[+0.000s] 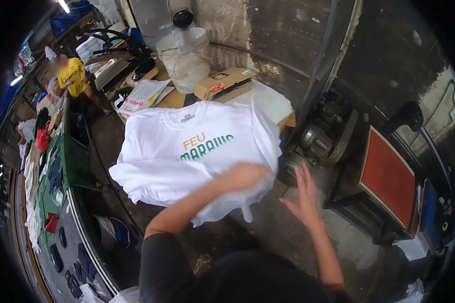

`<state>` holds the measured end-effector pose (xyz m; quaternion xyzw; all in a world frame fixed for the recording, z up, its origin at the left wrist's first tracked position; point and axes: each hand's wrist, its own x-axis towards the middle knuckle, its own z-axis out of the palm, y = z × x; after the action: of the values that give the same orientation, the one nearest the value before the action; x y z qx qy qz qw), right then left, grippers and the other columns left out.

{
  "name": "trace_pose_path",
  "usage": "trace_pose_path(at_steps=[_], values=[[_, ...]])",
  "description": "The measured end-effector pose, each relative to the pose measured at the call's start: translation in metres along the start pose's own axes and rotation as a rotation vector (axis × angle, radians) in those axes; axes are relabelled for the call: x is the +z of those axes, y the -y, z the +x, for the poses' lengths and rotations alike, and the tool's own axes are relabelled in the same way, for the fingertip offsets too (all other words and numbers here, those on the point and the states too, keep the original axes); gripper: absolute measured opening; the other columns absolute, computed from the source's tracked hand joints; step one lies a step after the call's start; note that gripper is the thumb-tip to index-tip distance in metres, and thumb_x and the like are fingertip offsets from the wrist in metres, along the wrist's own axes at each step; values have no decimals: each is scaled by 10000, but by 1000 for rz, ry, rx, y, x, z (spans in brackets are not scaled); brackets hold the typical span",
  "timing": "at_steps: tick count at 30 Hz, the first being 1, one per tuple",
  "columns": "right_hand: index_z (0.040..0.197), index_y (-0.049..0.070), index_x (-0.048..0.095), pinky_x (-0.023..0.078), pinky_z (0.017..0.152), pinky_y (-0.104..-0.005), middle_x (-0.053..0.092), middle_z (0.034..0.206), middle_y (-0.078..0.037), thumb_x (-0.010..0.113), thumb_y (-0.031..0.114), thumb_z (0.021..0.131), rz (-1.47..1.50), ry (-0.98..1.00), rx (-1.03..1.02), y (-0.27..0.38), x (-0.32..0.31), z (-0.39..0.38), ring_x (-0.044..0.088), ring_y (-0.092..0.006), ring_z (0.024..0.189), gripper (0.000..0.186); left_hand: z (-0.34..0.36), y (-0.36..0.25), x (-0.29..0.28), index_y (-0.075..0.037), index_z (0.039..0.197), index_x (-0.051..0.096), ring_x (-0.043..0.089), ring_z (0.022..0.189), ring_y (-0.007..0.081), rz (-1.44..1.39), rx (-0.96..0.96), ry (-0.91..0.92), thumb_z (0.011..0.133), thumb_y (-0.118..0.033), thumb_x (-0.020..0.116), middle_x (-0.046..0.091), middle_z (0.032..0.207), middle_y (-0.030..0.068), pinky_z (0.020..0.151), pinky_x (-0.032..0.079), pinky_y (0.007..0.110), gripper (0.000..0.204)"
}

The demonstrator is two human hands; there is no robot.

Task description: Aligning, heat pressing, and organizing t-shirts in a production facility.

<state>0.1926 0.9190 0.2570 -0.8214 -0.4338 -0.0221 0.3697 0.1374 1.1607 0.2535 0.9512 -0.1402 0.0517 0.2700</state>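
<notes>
A white T-shirt with gold and green lettering on its chest lies spread in front of me, collar away from me. Its near part is bunched and raised in folds, and more white cloth hangs below the near edge. My left hand reaches across over the shirt's lower right part. Motion smears its fingers, so whether it grips the cloth is hidden. Off the shirt's right edge, my right hand is raised with fingers spread, holding nothing.
Behind the shirt are a cardboard box, a stained white bucket and a printed plastic bag. A motor and a red-topped stand are right. Leftward runs a long table with dark pieces; a person in yellow stands beyond.
</notes>
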Motion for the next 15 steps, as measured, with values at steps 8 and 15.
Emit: trace_pose_path(at_steps=[8, 15], values=[[676, 12, 492, 391, 599, -320, 497, 625, -60, 576, 94, 670, 376, 234, -72, 24, -42, 31, 489, -223, 588, 117, -70, -59, -12, -101, 941, 597, 585, 745, 268, -145, -147, -242, 680, -265, 702, 592, 803, 64, 643, 461, 369, 326], [610, 16, 390, 267, 482, -261, 356, 571, -19, 562, 97, 647, 382, 1, 22, 2, -145, -28, 365, -107, 530, 194, -98, -64, 7, -80, 844, 661, 543, 763, 268, -75, -71, 110, 664, -261, 706, 585, 740, 77, 670, 436, 342, 259]])
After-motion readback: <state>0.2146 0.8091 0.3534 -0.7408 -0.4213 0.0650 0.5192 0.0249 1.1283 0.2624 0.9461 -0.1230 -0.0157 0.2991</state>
